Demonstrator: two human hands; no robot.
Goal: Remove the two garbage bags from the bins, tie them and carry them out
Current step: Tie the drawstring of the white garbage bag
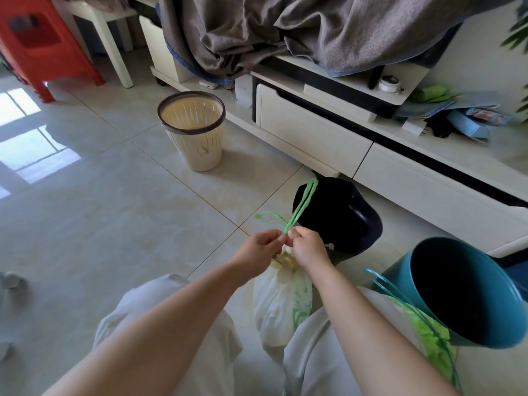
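A white garbage bag (278, 307) with green print stands on the floor between my knees. My left hand (261, 250) and my right hand (308, 247) both pinch its green drawstring (301, 205) at the bag's gathered neck; two loops stick up past my fingers. A second, green garbage bag (428, 338) with a teal drawstring lies by my right knee, beside the tilted teal bin (468, 295). The cream slotted bin (194, 130) with a brown rim stands bagless further off on the tiles.
A dark round lid or seat (343, 215) lies just beyond my hands. A low white TV cabinet (343, 130) with a grey blanket runs along the right. A red plastic stool (43, 44) and a white table leg stand at the far left.
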